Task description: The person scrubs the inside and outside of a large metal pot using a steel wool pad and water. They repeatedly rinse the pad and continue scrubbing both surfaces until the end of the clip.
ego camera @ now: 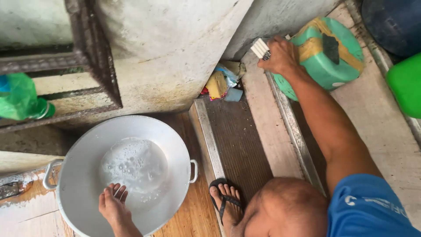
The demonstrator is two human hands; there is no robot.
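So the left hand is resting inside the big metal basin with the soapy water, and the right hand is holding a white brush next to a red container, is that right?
Not quite. In the head view the container is green with yellowish tape, not red. The rest holds: the left hand rests inside the big metal basin by the soapy water, and the right hand holds a white brush beside that container.

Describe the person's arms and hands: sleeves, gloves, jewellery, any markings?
Both hands are bare, with no gloves. The right arm comes out of a short blue sleeve with white printed marks; below it the forearm is uncovered, with no watch or band. A small dark spot by a finger of the right hand may be a ring. The left hand and wrist show nothing worn.
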